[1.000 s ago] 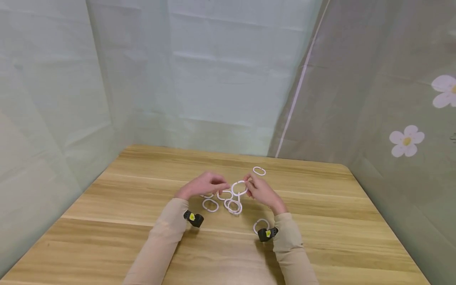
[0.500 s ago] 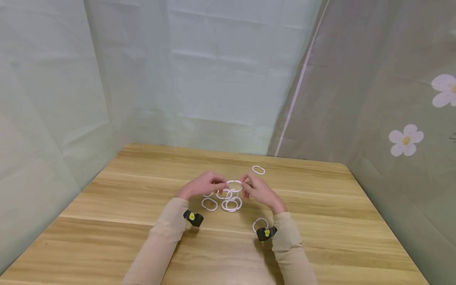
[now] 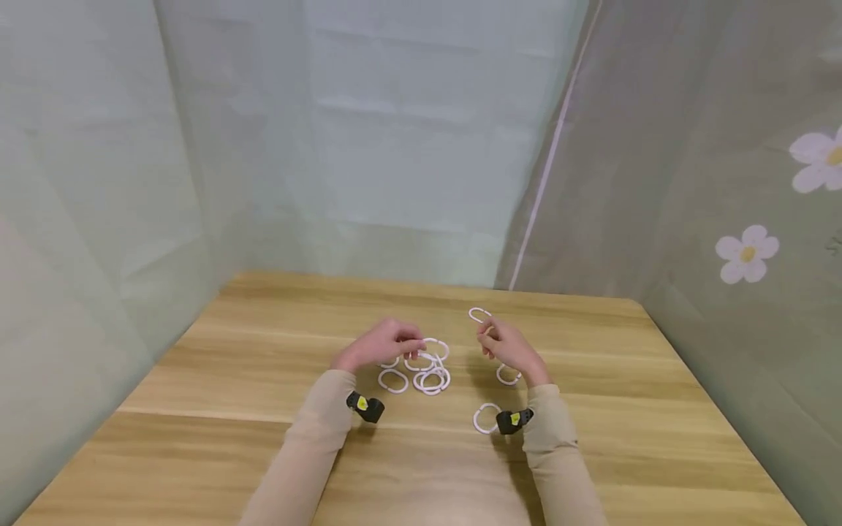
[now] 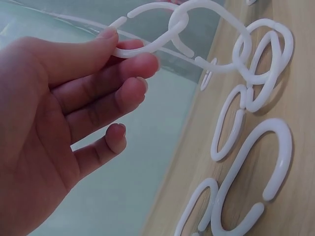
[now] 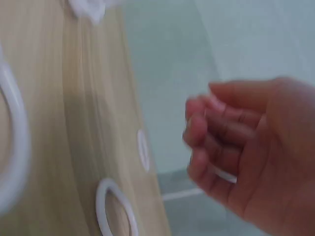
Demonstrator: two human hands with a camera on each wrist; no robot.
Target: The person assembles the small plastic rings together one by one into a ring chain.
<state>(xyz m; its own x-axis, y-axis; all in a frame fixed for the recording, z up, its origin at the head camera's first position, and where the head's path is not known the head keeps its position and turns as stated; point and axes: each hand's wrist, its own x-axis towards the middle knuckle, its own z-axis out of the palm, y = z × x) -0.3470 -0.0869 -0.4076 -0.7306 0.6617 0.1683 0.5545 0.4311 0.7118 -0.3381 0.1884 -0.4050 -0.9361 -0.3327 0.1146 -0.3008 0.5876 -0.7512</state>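
head: left hand (image 3: 384, 343) just left of ring pile (image 3: 433, 372), right hand (image 3: 510, 345) well right, table edge (image 3: 395, 290) beyond; left wrist: thumb (image 4: 81, 60) and fingers (image 4: 144, 66) pinch white ring (image 4: 158, 42) linked to pile; right wrist: fingers (image 5: 197, 131) loosely curled, empty.

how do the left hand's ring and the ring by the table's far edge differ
The held ring is pinched by the left hand above the table; the far ring lies flat on it. The held ring hooks through another ring; the far ring lies alone. Both are white.
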